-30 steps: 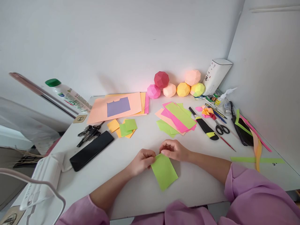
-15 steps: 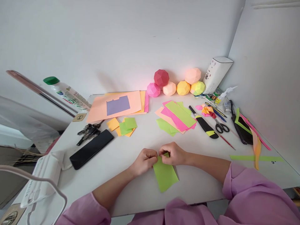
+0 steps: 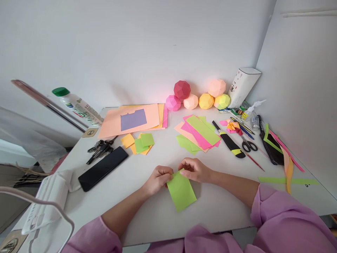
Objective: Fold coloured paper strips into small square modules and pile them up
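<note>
A light green sheet of paper (image 3: 181, 192) is held up in front of me, its lower corner pointing down toward the table's front edge. My left hand (image 3: 157, 180) pinches it by the upper left corner, with the thumb in front. At the upper right corner is my right hand (image 3: 196, 171), closed with its thumb on the paper's edge and its fingers curled behind. The far side of the sheet and some fingertips are hidden.
Beyond my hands lies a pile of coloured paper strips (image 3: 202, 130). Small green and orange squares (image 3: 142, 143), a black phone (image 3: 104, 168) and keys (image 3: 101, 149) are on the left. A box cutter (image 3: 231, 143) and scissors (image 3: 249, 144) lie right. Faceted paper balls (image 3: 182, 89) stand behind.
The green sheet has shifted slightly left and up and shows more of its face. My hands have moved a little apart, and the right fingers have loosened from their tight pinch.
</note>
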The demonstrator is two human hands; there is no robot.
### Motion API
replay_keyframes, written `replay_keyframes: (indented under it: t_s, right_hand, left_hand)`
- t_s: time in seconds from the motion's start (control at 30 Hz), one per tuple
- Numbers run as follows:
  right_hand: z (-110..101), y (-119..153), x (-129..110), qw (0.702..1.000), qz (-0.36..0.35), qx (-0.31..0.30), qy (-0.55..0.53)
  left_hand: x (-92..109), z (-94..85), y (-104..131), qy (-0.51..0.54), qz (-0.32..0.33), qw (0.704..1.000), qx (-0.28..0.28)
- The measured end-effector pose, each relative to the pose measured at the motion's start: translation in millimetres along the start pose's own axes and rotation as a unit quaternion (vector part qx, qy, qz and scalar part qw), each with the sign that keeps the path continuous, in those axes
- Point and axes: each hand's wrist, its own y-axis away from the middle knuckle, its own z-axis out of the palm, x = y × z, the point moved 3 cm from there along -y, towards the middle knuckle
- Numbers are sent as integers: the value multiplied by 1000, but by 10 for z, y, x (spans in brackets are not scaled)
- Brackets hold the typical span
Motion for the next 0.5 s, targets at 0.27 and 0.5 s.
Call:
replay_keyframes:
  t_s: [0.27, 0.5]
  right_hand:
    - [42, 6, 12, 998, -23, 4, 53]
    - [-29, 17, 35, 999, -11, 47, 8]
  left_hand:
    - [65, 87, 19, -66, 34, 997, 13]
    - [43, 58, 37, -77, 48, 995, 44]
